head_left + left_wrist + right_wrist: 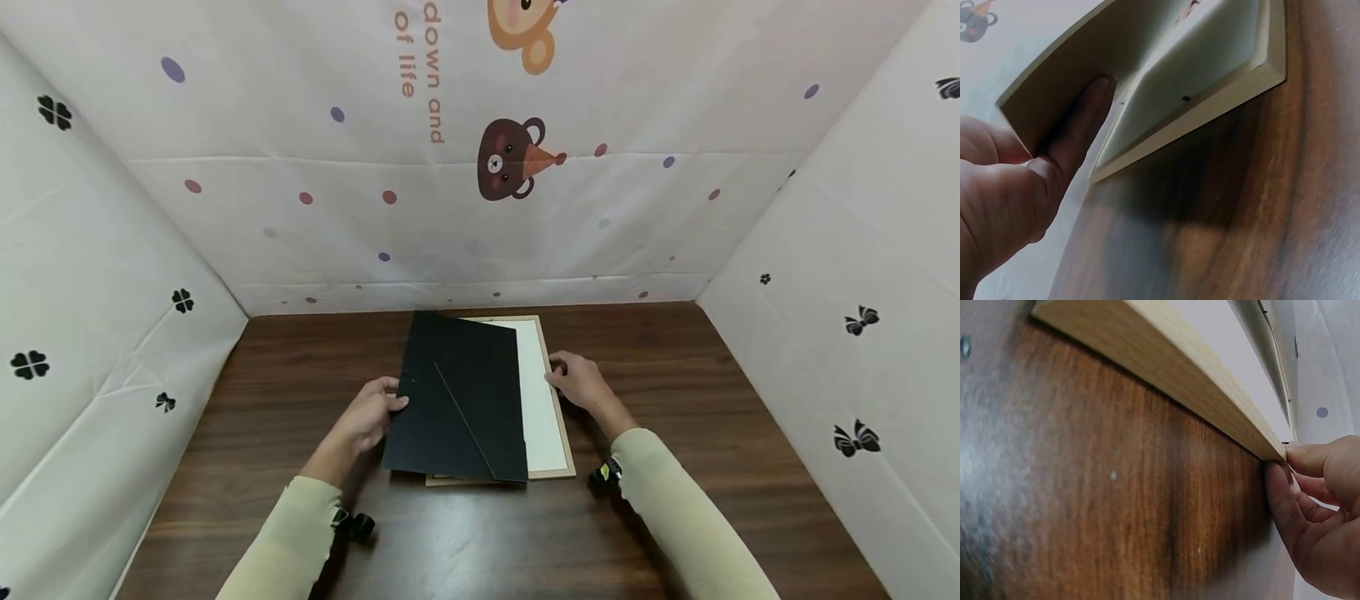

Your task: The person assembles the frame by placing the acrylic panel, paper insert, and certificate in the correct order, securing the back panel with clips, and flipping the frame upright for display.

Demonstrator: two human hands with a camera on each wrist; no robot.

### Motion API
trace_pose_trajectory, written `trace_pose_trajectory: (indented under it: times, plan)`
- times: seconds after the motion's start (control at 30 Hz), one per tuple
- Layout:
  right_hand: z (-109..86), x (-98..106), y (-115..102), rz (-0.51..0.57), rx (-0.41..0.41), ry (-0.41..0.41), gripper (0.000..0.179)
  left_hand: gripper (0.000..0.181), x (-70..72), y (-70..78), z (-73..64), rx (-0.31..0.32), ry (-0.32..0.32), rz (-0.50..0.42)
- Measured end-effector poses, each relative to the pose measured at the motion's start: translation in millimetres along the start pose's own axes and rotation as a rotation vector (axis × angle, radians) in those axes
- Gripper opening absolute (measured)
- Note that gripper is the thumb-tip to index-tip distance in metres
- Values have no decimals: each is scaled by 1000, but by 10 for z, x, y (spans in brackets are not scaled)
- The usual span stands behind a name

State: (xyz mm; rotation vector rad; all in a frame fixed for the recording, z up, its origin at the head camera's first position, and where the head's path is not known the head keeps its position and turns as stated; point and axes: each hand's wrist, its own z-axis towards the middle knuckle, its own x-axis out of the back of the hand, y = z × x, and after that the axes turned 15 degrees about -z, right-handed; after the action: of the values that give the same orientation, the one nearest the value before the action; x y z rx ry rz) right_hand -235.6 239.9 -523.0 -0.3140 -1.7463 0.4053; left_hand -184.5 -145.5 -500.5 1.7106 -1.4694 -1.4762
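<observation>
My left hand (369,417) pinches the left edge of a black picture frame backing board (465,392), which has a slanted line across its face. The board tilts up over a light wood picture frame (562,421). In the left wrist view, the brown underside of the board (1054,94) stands apart from the frame, with a finger along it. A white sheet or panel (542,400) shows inside the frame on the right; the board hides the rest. My right hand (581,382) pinches the frame's right edge between thumb and fingers, as the right wrist view shows.
The frame lies on a dark wood tabletop (660,367). Behind it hangs a white patterned sheet (450,225) with bears and dots, and similar white walls (810,250) flank the table. A dark wrist camera (356,527) is strapped near the left sleeve.
</observation>
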Motion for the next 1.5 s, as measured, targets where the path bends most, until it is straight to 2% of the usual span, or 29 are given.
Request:
trace_pose_trajectory:
  times: [0.2,0.5,0.67,0.9,1.17,1.3,1.37,1.43,1.5]
  plan:
    - [24,7,-24,-15,13,2,44,24,-71,-83,48,12,-18,-52]
    - [72,71,13,-31,26,28,45,23,-277,-162,179,8,-33,-101]
    - [64,93,36,-51,32,41,43,23,-360,-220,223,22,-15,-102]
    - [38,103,30,-51,38,63,40,22,-443,-258,278,25,49,-89]
    - [42,70,24,-46,38,50,41,25,-481,-302,331,13,50,-109]
    - [53,39,29,-42,36,34,42,29,-479,-327,342,13,72,-75]
    - [51,26,31,-46,30,28,42,29,-476,-335,347,12,83,-28]
    - [44,16,24,-48,25,29,41,26,-469,-329,343,8,95,56]
    - [39,6,18,-49,24,31,40,18,-465,-317,330,-3,114,182]
